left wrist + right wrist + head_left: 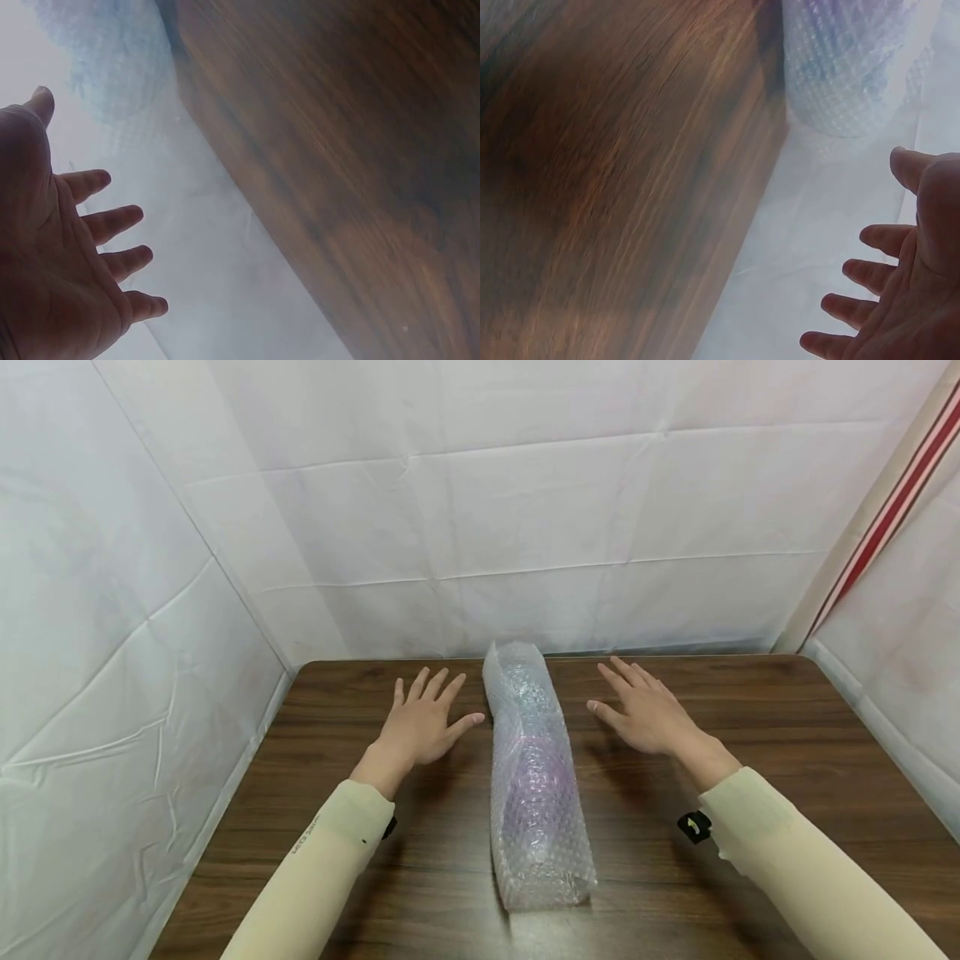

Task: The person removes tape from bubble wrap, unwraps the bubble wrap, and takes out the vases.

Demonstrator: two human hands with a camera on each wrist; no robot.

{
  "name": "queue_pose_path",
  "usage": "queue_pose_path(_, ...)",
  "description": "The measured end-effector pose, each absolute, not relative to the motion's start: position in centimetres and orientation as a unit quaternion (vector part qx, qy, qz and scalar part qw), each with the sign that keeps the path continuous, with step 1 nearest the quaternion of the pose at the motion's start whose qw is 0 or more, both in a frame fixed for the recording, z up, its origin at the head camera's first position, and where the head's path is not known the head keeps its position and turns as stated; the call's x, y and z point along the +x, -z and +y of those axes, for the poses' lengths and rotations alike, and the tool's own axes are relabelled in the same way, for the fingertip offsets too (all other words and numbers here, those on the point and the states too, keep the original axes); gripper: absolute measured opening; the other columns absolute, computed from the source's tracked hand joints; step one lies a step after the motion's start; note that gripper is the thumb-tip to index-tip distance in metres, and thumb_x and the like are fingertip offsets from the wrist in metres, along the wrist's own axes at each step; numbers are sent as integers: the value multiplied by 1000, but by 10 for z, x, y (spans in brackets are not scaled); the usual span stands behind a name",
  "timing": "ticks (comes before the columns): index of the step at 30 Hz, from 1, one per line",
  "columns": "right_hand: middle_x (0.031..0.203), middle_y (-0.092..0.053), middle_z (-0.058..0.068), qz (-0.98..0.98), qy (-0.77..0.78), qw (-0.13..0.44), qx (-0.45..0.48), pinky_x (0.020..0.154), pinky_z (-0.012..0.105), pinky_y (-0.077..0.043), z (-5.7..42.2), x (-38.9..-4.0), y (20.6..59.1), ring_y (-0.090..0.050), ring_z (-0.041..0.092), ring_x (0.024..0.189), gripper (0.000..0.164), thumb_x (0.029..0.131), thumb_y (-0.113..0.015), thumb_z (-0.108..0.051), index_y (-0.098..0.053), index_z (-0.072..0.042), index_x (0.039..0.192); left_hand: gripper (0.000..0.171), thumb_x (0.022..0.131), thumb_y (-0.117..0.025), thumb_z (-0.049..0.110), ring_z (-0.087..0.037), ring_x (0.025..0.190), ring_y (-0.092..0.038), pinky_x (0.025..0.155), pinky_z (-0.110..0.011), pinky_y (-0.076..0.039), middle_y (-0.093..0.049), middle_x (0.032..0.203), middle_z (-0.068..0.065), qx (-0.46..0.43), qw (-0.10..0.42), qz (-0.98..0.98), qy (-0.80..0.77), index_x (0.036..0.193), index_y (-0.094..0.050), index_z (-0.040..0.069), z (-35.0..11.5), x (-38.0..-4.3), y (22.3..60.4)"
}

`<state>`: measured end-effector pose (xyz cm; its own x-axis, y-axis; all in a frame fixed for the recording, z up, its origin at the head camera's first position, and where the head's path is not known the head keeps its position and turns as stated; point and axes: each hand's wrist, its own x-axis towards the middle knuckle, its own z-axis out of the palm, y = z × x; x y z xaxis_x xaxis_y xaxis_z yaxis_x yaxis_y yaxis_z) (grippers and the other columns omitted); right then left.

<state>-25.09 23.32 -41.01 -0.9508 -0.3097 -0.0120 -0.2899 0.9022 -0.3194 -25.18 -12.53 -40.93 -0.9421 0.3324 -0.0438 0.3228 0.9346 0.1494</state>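
A long bundle of bubble wrap (534, 777) lies lengthwise on the wooden table, its far end close to the back edge. Something purple and pale blue shows through the clear layers; what it is stays hidden. To the left of the bundle is my left hand (423, 718), palm down with fingers spread and the thumb pointing toward the wrap. My right hand (643, 708) is on the other side, fingers extended, a wider gap between it and the wrap. Both wrist views show bare palms, the left hand (60, 255) and the right hand (907, 277), holding nothing.
The dark brown table (637, 860) has rounded back corners. A white sheet (525, 510) hangs right behind it, with more white sheeting along both sides. A red-striped band (892, 518) runs down the right corner. Black straps show at both cuffs.
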Motion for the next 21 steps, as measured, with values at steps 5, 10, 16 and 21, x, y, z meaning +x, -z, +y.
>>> queue_pose_path(5,173,-10,22,974,163,31,-153,127,66,-11,228,-245,409,-10,51,157,78,109,-43,-54,-17,-9,167,84,101,-28,77,-37,163,-5,128,-67,-1,-14,175,-8,163,39,982,-85,168,-15,28,-122,-246,411)
queue_pose_path(10,173,-9,21,974,172,36,-144,126,67,-11,225,-240,406,-9,51,158,78,108,-43,-54,-17,-9,167,84,101,-27,77,-36,162,-7,128,-67,-1,-15,175,-8,157,37,982,-98,168,-16,27,-119,-241,411)
queue_pose_path(16,174,-9,19,972,184,46,-138,126,68,-10,221,-233,405,-9,49,158,79,108,-42,-58,-17,-11,167,85,100,-27,78,-37,162,-9,128,-67,-2,-16,175,-8,152,34,981,-113,168,-17,28,-114,-234,407)
queue_pose_path(21,174,-10,18,969,197,50,-141,124,70,-11,215,-227,403,-10,49,158,79,107,-44,-58,-20,-13,167,84,101,-30,77,-38,161,-12,127,-68,-4,-18,174,-8,152,35,980,-122,168,-17,28,-109,-228,403)
